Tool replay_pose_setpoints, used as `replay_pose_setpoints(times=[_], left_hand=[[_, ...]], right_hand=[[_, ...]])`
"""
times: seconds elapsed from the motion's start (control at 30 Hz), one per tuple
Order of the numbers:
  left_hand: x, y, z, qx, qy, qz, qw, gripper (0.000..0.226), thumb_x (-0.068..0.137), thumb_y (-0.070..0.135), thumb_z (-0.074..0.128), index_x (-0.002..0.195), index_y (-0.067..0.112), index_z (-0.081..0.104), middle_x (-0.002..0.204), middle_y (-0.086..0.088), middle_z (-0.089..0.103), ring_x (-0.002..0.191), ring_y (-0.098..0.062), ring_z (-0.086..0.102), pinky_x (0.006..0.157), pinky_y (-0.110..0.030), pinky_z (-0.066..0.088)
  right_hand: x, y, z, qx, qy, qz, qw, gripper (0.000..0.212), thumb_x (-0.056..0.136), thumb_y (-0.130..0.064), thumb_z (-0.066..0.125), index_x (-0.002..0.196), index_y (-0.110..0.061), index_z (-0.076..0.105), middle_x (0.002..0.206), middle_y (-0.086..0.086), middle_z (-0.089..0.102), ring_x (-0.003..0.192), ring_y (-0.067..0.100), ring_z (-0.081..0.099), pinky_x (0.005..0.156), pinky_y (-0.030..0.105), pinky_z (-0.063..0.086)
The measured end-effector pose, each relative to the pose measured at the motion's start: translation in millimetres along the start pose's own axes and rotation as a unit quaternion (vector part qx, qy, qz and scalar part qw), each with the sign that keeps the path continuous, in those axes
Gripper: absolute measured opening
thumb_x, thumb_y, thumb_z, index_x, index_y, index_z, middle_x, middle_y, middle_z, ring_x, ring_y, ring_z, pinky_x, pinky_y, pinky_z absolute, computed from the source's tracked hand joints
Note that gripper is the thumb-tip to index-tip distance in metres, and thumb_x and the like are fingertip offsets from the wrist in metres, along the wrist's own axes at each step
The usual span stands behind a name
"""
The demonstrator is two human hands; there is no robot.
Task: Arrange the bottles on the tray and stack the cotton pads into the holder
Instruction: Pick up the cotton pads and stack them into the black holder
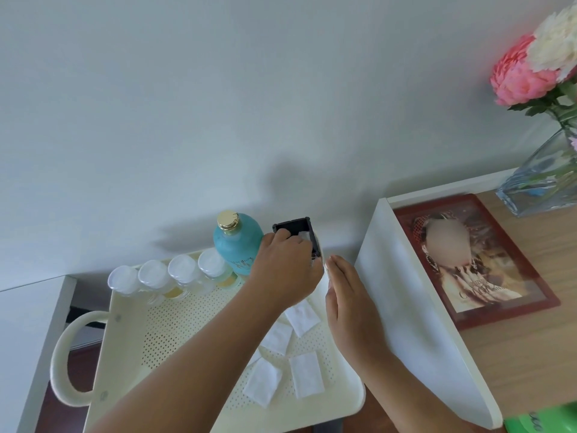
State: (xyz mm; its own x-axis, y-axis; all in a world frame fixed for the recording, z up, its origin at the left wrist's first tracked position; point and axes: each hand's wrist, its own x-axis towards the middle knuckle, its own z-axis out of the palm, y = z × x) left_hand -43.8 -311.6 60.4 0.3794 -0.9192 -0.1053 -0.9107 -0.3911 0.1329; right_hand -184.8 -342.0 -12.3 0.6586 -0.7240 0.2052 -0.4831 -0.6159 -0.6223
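Note:
A cream perforated tray holds a row of small clear-capped bottles along its far edge, with a large teal bottle with a gold cap beside them. A black cotton pad holder stands at the tray's far right corner with a white pad showing inside it. My left hand reaches over the holder's opening, fingers curled at the pad. My right hand is flat and upright just right of the holder, holding nothing. Several loose white cotton pads lie on the tray's right half.
A white shelf panel rises right of the tray. Beyond it a wooden surface carries a red-framed picture and a glass vase with pink and white flowers. The tray has a loop handle at left. The wall stands behind.

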Motion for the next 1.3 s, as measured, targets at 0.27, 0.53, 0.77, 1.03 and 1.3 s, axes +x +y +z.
replay_pose_setpoints(times=[0.27, 0.53, 0.77, 1.03, 1.3], left_hand=[[-67, -36, 9, -0.096, 0.13, 0.069, 0.984, 0.009, 0.09, 0.012, 0.062, 0.093, 0.009, 0.07, 0.087, -0.002, 0.07, 0.082, -0.023, 0.061, 0.07, -0.038, 0.055], [-144, -125, 58, -0.207, 0.091, -0.151, 0.963, 0.014, 0.09, 0.026, 0.064, 0.103, 0.027, 0.068, 0.1, 0.015, 0.067, 0.095, -0.01, 0.058, 0.078, -0.028, 0.049], [-213, -194, 83, -0.187, 0.029, -0.253, 0.949, 0.031, 0.09, 0.021, 0.064, 0.121, 0.021, 0.062, 0.122, 0.006, 0.064, 0.114, -0.016, 0.054, 0.099, -0.028, 0.039], [-245, -218, 98, -0.123, -0.092, -0.237, 0.959, 0.041, 0.094, 0.015, 0.053, 0.135, 0.016, 0.048, 0.139, 0.0, 0.049, 0.124, -0.024, 0.042, 0.105, -0.034, 0.035], [-244, -214, 102, -0.053, -0.101, -0.215, 0.97, 0.029, 0.09, 0.011, 0.053, 0.118, 0.016, 0.051, 0.118, 0.0, 0.054, 0.102, -0.023, 0.052, 0.09, -0.036, 0.046]], right_hand=[[0, -9, -4, -0.029, 0.015, 0.001, 0.999, 0.039, 0.095, -0.007, 0.047, 0.133, -0.004, 0.049, 0.138, 0.011, 0.051, 0.128, 0.022, 0.048, 0.104, 0.028, 0.04], [-26, -38, 22, -0.117, 0.014, -0.151, 0.981, 0.026, 0.087, -0.009, 0.06, 0.112, -0.01, 0.065, 0.119, 0.003, 0.064, 0.121, 0.027, 0.053, 0.103, 0.043, 0.041], [-42, -67, 79, -0.077, -0.205, -0.15, 0.964, 0.03, 0.087, -0.012, 0.062, 0.117, -0.013, 0.064, 0.12, 0.001, 0.063, 0.114, 0.021, 0.057, 0.09, 0.035, 0.047], [-57, -102, 128, -0.105, -0.299, -0.188, 0.93, 0.038, 0.086, -0.027, 0.061, 0.124, -0.022, 0.058, 0.131, -0.004, 0.055, 0.123, 0.023, 0.045, 0.096, 0.037, 0.037], [-75, -121, 145, -0.186, -0.314, -0.184, 0.913, 0.034, 0.086, -0.041, 0.058, 0.115, -0.024, 0.055, 0.112, -0.005, 0.056, 0.106, 0.023, 0.046, 0.084, 0.035, 0.036]])
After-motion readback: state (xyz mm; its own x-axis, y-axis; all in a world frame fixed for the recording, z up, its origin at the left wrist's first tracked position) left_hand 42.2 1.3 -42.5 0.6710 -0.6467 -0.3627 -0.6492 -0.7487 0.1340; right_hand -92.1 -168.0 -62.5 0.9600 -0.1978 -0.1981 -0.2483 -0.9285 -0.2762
